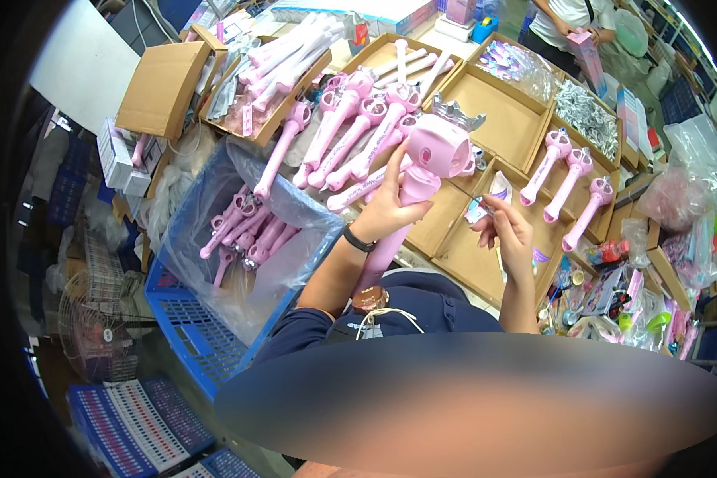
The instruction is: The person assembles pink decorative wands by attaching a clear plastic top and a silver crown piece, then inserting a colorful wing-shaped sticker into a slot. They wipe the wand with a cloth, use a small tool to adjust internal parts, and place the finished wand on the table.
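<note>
My left hand (392, 204) is wrapped round the handle of a pink toy wand (438, 149), just below its thick head, and holds it tilted in front of my body. A silver crown (458, 114) tops the wand. To the right, my right hand (505, 229) has thumb and forefinger pinched on a small shiny, iridescent piece (476, 211), apart from the wand. Beneath that hand, a shallow cardboard tray (454, 247) holds a few similar shiny pieces. More pink wands (350, 119) lie heaped just beyond my left hand.
At left, a blue plastic crate (187, 319) lined with clear film holds several pink wands. Three wands (570, 171) lie in a tray at right, near a box of silver parts (585, 115). Another person (573, 28) stands across the table. A fan (95, 327) stands lower left.
</note>
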Tool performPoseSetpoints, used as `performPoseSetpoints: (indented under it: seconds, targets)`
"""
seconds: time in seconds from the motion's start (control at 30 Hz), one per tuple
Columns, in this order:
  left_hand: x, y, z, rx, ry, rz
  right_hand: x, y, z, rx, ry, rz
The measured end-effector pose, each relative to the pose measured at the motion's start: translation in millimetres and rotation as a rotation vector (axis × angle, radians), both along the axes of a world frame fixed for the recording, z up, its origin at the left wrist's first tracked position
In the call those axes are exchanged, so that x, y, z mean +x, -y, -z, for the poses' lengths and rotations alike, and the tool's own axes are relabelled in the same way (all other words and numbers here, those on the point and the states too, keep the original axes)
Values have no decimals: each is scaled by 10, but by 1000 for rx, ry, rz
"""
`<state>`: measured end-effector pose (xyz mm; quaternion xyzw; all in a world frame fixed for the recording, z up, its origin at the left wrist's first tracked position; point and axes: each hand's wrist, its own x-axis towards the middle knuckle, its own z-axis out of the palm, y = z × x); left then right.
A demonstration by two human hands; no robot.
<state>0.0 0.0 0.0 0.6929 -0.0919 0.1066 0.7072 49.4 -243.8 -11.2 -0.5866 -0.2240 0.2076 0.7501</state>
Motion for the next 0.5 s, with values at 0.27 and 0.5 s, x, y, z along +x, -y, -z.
performPoseSetpoints:
  seconds: [0.27, 0.5]
  targets:
    - [287, -14, -153, -623, 144, -5, -385, -424, 392, -120, 261, -40]
    - [376, 22, -177, -738, 227, 136, -473, -523, 640, -288, 389, -83]
